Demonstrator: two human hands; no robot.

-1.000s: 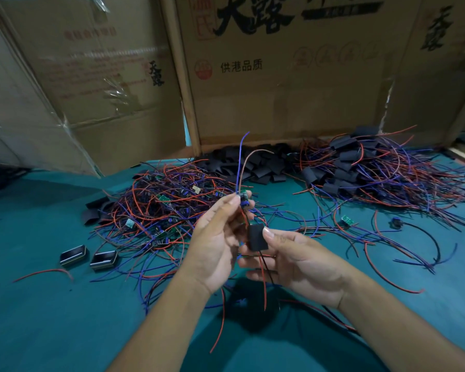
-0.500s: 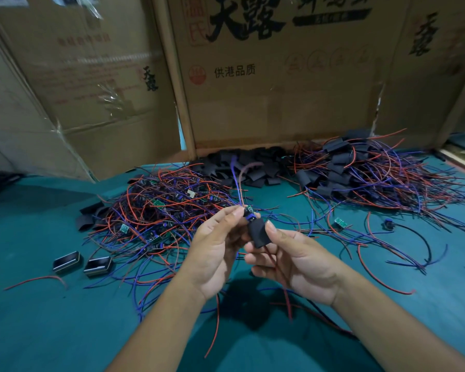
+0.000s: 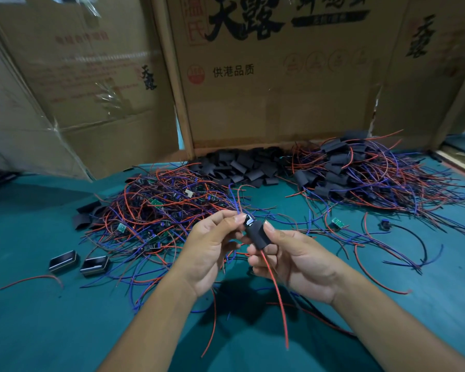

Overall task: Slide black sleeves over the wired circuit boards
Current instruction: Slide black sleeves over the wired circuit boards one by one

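Our right hand (image 3: 287, 260) pinches the black sleeve (image 3: 257, 235) above the table's (image 3: 51, 331) near edge; our left hand (image 3: 212, 244) pinches the circuit board (image 3: 249, 219) poking from its top.

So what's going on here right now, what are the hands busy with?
A person is sleeving a wired circuit board over a teal table. The right hand pinches a black sleeve, and the left hand holds the board at its top end. The board's tip pokes out of the sleeve, and a red wire hangs from the bottom. Behind lie a tangle of unsleeved boards, a heap of empty sleeves and a pile of sleeved ones.
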